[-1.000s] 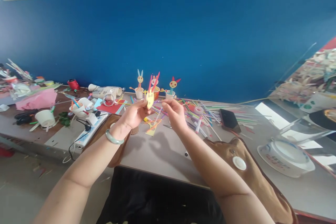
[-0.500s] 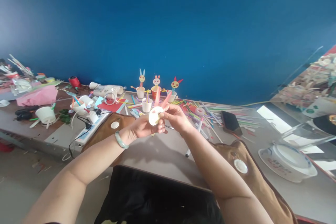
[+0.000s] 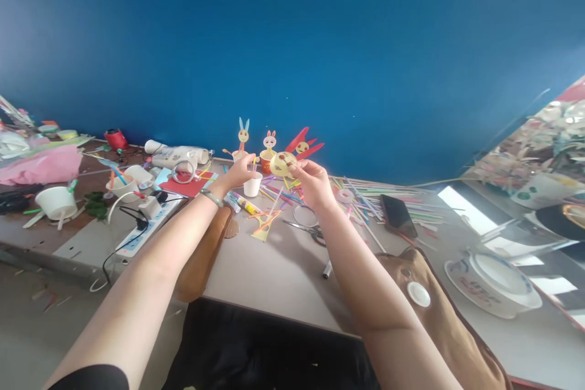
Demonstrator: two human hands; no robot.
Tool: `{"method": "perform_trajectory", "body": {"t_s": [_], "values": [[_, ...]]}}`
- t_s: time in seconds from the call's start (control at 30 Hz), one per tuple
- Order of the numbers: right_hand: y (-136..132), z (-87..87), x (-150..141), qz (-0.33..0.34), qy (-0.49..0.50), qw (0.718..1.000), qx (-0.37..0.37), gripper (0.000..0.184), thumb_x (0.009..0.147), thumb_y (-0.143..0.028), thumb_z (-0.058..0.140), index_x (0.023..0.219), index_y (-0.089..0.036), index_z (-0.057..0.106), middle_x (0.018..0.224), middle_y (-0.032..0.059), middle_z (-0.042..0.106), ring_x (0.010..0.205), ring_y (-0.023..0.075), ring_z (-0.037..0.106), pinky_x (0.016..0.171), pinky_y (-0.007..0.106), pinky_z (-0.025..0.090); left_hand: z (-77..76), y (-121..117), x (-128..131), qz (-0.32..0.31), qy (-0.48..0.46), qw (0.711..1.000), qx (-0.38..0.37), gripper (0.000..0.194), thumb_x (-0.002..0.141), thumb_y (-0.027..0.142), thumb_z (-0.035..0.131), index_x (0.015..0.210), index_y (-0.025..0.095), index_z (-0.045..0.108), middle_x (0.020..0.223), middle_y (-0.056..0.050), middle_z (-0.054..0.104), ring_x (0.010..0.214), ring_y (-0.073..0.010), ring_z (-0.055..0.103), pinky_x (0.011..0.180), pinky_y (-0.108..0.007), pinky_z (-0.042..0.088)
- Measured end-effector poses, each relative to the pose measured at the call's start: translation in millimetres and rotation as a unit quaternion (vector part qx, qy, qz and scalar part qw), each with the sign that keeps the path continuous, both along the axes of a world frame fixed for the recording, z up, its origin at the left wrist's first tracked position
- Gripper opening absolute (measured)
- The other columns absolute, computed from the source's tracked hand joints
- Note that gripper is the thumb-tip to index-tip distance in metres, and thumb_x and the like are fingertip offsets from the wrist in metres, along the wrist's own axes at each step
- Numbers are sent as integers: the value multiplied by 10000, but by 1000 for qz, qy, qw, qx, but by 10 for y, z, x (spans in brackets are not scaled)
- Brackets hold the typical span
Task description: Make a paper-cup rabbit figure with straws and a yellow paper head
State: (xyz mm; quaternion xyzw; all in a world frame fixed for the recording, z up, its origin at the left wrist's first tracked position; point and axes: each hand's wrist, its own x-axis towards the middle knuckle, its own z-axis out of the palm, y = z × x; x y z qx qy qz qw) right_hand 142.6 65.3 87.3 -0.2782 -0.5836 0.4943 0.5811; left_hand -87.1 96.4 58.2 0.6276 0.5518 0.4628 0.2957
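My right hand pinches a round pale-yellow paper rabbit face by its edge. The face has small markings and long red ears pointing up and to the right. My left hand reaches to a small white paper cup. Its thumb and fingers are apart around the thin coloured sticks standing in the cup; whether they touch is hard to see. Behind are a rabbit figure with blue ears and one with orange ears, each in a cup. Another yellow face is partly covered by the red ears.
Scissors, a tape roll, a glue stick and paper scraps lie on the table. A phone and many coloured sticks are to the right. A power strip with cables lies left. A blue partition stands behind.
My left hand has let go of the rabbit face and moved forward and left to the white cup. My right hand keeps the face, now tilted and raised slightly.
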Motion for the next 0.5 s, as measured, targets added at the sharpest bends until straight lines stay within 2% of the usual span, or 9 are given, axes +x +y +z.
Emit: {"method": "perform_trajectory", "body": {"t_s": [0.1,0.17,0.23,0.33,0.4,0.5], "values": [[5,-40,-45,12,-8,1000,-6,421,568,-519,886,655,-212,611,681,-26,634,641,118,551,640,275,466,-15,132,-12,7,44,999,-16,865,602,195,754,1408,110,451,1402,-220,545,1270,-351,549,1036,-431,450],[7,-74,-55,14,-13,1000,-8,398,587,-493,881,655,-208,612,669,-32,625,632,108,543,640,269,457,-19,209,-26,22,71,997,-15,880,625,173,738,1437,97,406,1389,-229,540,1246,-345,558,1021,-423,455],[4,-107,-53,9,-18,1000,-14,388,593,-484,875,660,-205,615,662,-37,617,621,102,533,630,263,445,-30,264,-21,36,99,994,-9,826,649,158,716,1419,95,422,1338,-212,570,1224,-329,561,1019,-411,447],[-21,-150,-32,-1,-28,999,-24,391,590,-491,869,664,-204,613,656,-40,605,607,97,514,609,259,431,-60,298,33,41,139,989,-9,689,681,159,686,1340,104,491,1093,-140,671,1072,-294,618,959,-407,466],[-51,-177,-4,-2,-37,999,-26,394,595,-500,861,663,-205,610,651,-40,601,601,98,510,605,262,433,-79,298,77,42,160,986,-13,612,687,171,685,1276,112,531,955,-101,680,969,-284,634,905,-409,479],[-98,-225,60,-1,-44,999,-32,383,607,-496,854,661,-205,610,636,-41,599,588,98,509,605,264,437,-101,283,116,50,181,982,-15,527,668,163,683,1182,119,573,945,-110,670,961,-300,629,872,-413,477]]}}
